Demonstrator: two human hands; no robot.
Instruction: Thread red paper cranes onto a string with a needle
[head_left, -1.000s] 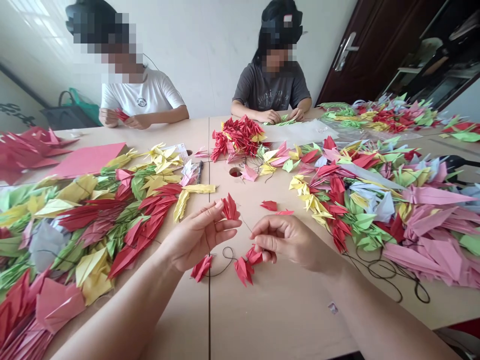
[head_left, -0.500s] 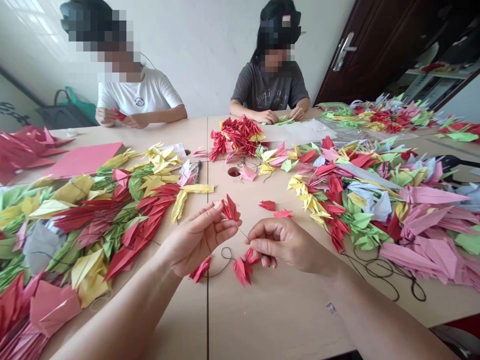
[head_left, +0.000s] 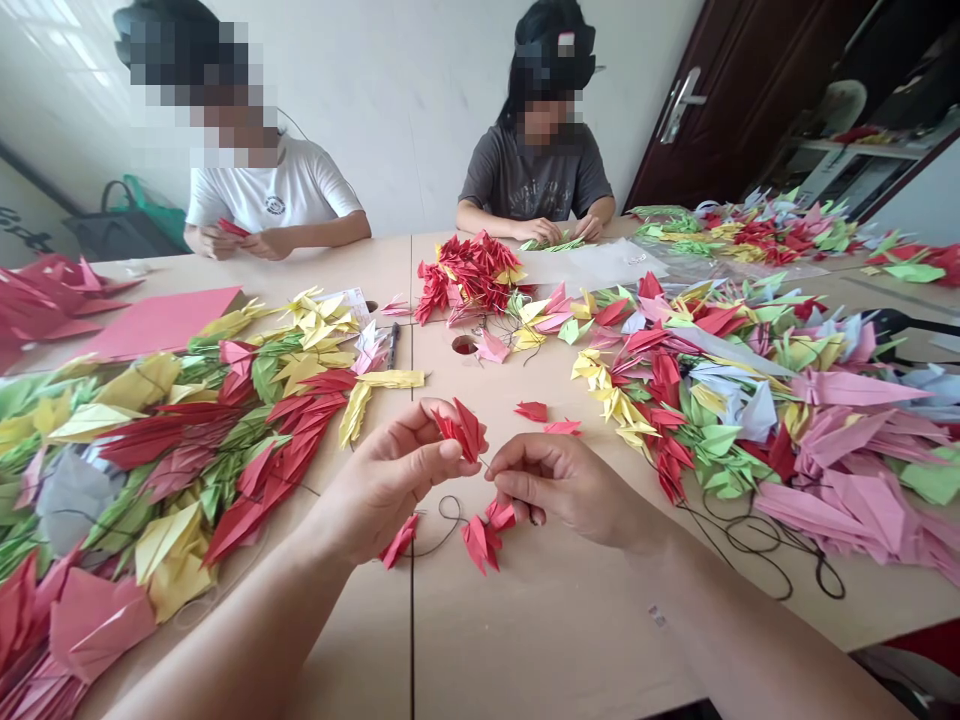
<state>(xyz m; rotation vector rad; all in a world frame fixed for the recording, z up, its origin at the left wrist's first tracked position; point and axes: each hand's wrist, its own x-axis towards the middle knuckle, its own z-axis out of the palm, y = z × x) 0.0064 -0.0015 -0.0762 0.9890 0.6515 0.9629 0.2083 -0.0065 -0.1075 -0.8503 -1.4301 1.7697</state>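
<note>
My left hand (head_left: 409, 465) pinches a red folded paper crane (head_left: 463, 432) between thumb and fingers, above the middle of the table. Close at its right, my right hand (head_left: 551, 485) is closed on a thin needle (head_left: 487, 465), whose tip points at the crane's underside; whether it has entered the paper is hard to make out. Below both hands, red paper cranes (head_left: 480, 543) lie on the table beside a loop of dark cord (head_left: 450, 510). Two small red folded pieces (head_left: 531, 411) rest just beyond my right hand.
Strings of coloured paper cranes cover the left (head_left: 247, 450) and right (head_left: 720, 390) of the table (head_left: 480, 640). A red heap (head_left: 469, 275) sits at the far middle near a round hole (head_left: 463, 345). Two people (head_left: 274, 200) work across the table. Black cord (head_left: 750, 540) loops at right.
My left fingers have shifted their hold, with the thumb now lower across the red crane and the crane turned. My right hand stays close by with the needle. The view has shifted slightly.
</note>
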